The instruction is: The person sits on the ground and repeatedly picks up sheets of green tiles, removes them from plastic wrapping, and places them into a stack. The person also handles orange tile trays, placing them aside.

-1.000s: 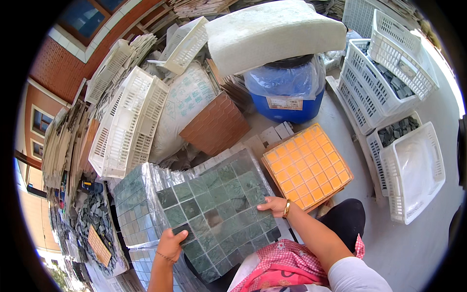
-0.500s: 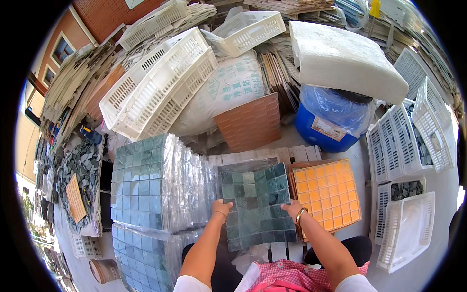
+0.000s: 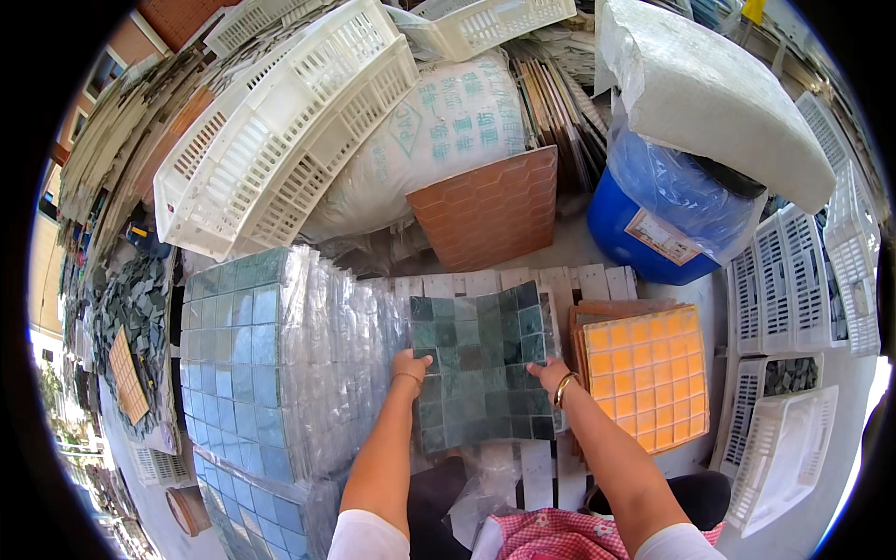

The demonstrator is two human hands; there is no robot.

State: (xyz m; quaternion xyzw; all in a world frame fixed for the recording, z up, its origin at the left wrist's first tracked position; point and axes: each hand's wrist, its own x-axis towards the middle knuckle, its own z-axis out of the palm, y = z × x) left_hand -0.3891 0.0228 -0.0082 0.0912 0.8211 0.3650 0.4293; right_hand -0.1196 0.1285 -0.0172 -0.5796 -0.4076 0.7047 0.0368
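A sheet of square dark green mosaic tiles (image 3: 481, 369) is held up in front of me, bowed along its middle. My left hand (image 3: 409, 366) grips its left edge, thumb over the tiled face. On the opposite edge my right hand (image 3: 549, 375), with a gold bangle at the wrist, is closed in the same way. Close by on the left stand tall stacks of similar tile sheets (image 3: 233, 345), with clear plastic film between them. To the right lies an orange grid tray (image 3: 647, 373) on top of brown ones. Pale wooden slats (image 3: 537, 476) show beneath the sheet.
A brown hexagon-patterned panel (image 3: 485, 210) leans against a white sack (image 3: 439, 131). White plastic crates (image 3: 280, 131) stand at the far left; more crates (image 3: 784, 280) hold stone chips at the right. A blue barrel (image 3: 644, 219) carries a white foam block (image 3: 709, 93).
Both hands have shifted the tile sheet a little farther from me. The head view has moved slightly, so the background sits differently in the picture.
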